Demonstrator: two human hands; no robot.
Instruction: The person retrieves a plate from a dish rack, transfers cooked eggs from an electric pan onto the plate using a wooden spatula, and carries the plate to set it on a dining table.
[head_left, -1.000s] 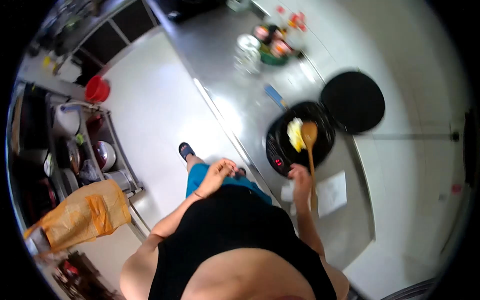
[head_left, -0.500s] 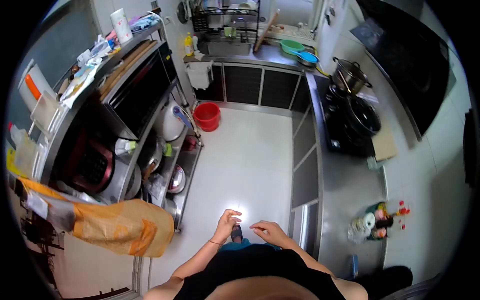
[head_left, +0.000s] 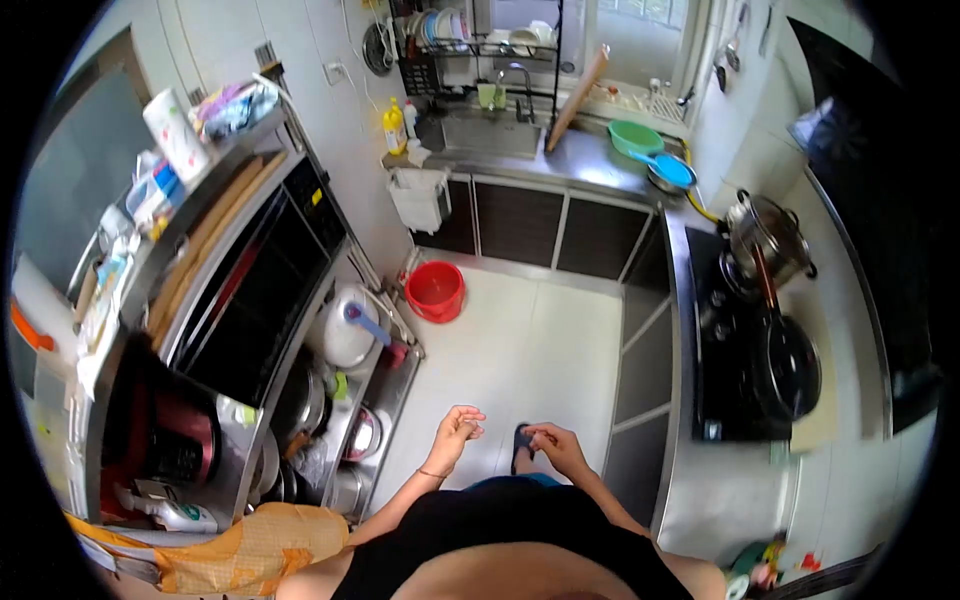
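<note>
My left hand is held in front of my body above the floor, its fingers loosely bent and apart, with nothing in it. A thin band circles that wrist. To its right, my right hand hangs at about the same height. Its fingers are half curled, a little apart, and no object shows in them. The two hands do not touch each other or anything else. Below them a dark slipper on one foot shows on the pale floor.
A shelf rack with an oven lines the left. A red bucket stands on the floor ahead. At the back are a sink and a green basin. On the right, a pot and a wok sit on the stove.
The view has moved forward into the kitchen, so the bucket, sink and stove appear nearer. The orange cover at left has slid toward the bottom edge. My right hand's fingers are more curled.
</note>
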